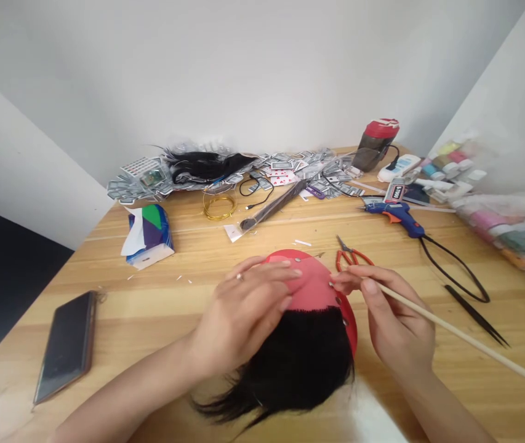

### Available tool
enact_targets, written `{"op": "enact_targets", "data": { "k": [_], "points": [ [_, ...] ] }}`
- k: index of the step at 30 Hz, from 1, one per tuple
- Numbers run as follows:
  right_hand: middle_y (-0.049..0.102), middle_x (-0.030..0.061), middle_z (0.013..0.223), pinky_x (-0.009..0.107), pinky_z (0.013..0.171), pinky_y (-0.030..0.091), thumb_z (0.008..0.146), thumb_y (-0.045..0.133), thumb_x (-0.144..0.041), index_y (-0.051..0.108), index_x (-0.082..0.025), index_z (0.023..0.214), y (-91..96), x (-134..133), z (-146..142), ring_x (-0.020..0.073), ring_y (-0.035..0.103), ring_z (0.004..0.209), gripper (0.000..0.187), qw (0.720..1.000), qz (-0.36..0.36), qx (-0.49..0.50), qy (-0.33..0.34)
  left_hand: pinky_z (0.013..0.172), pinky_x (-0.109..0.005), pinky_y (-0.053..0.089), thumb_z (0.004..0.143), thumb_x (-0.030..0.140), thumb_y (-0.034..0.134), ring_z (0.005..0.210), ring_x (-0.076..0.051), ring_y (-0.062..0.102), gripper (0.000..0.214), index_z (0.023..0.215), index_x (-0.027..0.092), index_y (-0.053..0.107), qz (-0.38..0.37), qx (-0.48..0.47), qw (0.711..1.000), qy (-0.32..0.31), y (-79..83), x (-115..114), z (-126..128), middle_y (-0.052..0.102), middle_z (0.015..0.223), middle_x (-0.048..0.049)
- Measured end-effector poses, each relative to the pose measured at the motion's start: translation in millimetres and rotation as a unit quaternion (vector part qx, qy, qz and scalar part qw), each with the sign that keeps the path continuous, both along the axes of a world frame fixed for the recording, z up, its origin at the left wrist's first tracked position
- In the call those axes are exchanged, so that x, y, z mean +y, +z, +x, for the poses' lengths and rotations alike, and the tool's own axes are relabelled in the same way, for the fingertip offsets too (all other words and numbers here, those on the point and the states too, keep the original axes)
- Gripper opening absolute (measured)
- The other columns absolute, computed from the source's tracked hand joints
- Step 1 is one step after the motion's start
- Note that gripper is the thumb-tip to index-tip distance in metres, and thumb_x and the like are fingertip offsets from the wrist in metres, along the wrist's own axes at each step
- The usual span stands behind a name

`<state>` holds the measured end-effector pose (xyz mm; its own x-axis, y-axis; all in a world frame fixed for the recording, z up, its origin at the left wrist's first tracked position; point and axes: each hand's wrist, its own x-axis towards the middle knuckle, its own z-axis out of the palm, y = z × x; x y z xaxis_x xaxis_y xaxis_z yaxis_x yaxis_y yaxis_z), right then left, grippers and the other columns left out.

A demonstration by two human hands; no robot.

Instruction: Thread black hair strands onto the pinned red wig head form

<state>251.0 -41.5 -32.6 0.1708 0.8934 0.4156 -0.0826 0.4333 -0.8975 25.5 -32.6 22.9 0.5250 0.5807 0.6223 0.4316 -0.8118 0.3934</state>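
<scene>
A round red base [307, 271] with a pinkish mesh patch lies in front of me, with several silvery pins round its rim. Black hair [303, 363] covers its near half and trails toward me. My left hand [253, 301], wearing a ring, rests across the base's left side, fingers stretched out over the mesh. At the right rim, my right hand [396, 314] is closed round a long thin wooden stick [465, 342], its fingertips close to a pin. The stick slants away to the lower right; its other end is hidden by the fingers. Red-handled pliers [353, 257] lie just beyond.
Black tweezers [477, 315] and a blue glue gun [396, 215] with its cord lie right. A phone [66, 344] and a tissue pack [149, 234] sit left. Behind are gold wire [220, 207], playing cards [285, 175] and more black hair [211, 166]. Bagged bottles [511, 227] stand far right.
</scene>
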Motion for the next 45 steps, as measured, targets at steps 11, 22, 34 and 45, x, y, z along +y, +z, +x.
{"op": "enact_targets", "data": {
  "k": [11,22,34,45],
  "points": [
    [0.075,-0.0014,0.085,0.012,0.065,0.059,0.092,0.065,-0.011,0.072,-0.025,0.098,10.7,-7,-3,0.0092,0.075,0.073,0.017,0.999,0.006,-0.038,0.014,0.127,-0.046,0.022,0.097,0.013,0.052,0.124,-0.022,0.065,0.014,0.087,0.016,0.060,0.153,0.115,0.978,-0.078,-23.4,-9,22,0.074,0.123,-0.0126],
    [0.067,0.0001,0.082,0.024,0.057,0.055,0.085,0.059,-0.003,0.054,-0.025,0.090,14.1,-15,0,0.0135,0.067,0.064,0.023,0.986,0.063,-0.154,0.028,0.098,-0.033,0.060,0.086,0.015,0.058,0.105,-0.022,0.075,0.010,0.077,0.020,0.059,0.229,0.107,0.963,-0.096,-23.2,-10,23,0.081,0.101,-0.0107],
    [0.063,-0.0021,0.074,0.024,0.059,0.052,0.083,0.056,-0.002,0.052,-0.024,0.086,18.2,-12,-1,0.0121,0.060,0.061,0.023,0.982,0.081,-0.167,0.029,0.086,-0.030,0.065,0.087,0.014,0.056,0.095,-0.022,0.078,0.015,0.074,0.019,0.061,0.209,0.079,0.970,-0.099,-19.7,-7,27,0.081,0.095,-0.0106],
    [0.064,-0.0009,0.070,0.026,0.056,0.051,0.083,0.057,-0.002,0.054,-0.024,0.083,18.2,-12,-1,0.0138,0.061,0.060,0.022,0.980,0.085,-0.174,0.032,0.086,-0.031,0.066,0.087,0.015,0.056,0.096,-0.022,0.078,0.016,0.073,0.019,0.061,0.211,0.078,0.969,-0.100,-19.2,-8,27,0.081,0.094,-0.0110]
  ]
}}
